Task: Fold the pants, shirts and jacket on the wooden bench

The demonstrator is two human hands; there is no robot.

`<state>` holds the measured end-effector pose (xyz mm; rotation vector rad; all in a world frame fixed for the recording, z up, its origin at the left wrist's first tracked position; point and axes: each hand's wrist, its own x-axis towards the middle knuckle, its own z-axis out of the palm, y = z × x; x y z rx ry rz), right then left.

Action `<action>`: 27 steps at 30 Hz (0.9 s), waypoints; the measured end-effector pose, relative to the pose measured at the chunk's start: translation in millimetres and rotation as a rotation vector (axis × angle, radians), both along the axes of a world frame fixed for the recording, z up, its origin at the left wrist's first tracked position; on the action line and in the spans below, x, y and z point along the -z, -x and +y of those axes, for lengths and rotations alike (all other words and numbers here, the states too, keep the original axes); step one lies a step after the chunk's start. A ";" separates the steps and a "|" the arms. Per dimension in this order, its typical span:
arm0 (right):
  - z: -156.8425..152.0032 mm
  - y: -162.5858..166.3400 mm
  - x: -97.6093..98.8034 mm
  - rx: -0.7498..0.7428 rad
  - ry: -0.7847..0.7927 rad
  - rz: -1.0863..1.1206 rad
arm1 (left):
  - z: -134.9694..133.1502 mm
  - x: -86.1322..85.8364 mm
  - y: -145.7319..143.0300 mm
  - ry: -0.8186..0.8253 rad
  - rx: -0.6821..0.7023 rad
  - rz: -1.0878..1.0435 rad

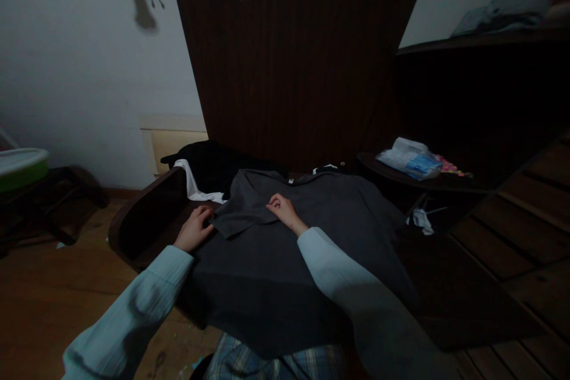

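Head view. One grey shirt lies flat on a dark table, collar at the far end, long axis running away from the body. Its folded sleeve lies crosswise between the two hands.

- Left hand: at the sleeve's outer edge, fingers curled; grip cannot be told.
- Right hand: resting on the sleeve's inner end, loosely curled; hold unclear.

Behind: one black garment, one white cloth. To the right: one plastic packet.

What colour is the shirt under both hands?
Dark grey shirt, plain with no pattern, clearest in the head view.
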<state>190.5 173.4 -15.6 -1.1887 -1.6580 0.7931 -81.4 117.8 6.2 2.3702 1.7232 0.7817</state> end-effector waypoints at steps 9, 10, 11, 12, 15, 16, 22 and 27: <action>-5.6 -1.7 -7.9 -0.007 0.019 -0.006 | 9.8 -13.4 6.7 0.229 0.095 -0.254; -6.0 -1.7 -8.1 -0.020 0.024 0.003 | 11.9 -15.2 6.6 0.277 0.056 -0.295; -6.3 -1.7 -8.0 -0.035 0.032 0.018 | 14.3 -16.7 6.3 0.320 0.009 -0.324; -6.6 -1.6 -7.7 -0.048 0.041 0.037 | 16.9 -17.8 5.9 0.356 -0.034 -0.336; -6.9 -1.5 -6.5 -0.081 0.056 0.077 | 25.1 -19.2 5.8 0.454 -0.057 -0.298; -6.7 -1.5 -6.3 -0.095 0.062 0.079 | 27.7 -19.3 6.7 0.484 -0.035 -0.281; -4.3 -3.3 -8.1 -0.210 0.180 0.160 | 39.1 -23.5 15.7 0.597 0.059 -0.299; -4.6 -4.3 -8.9 -0.230 0.209 0.177 | 49.5 -32.5 5.3 0.640 0.047 -0.365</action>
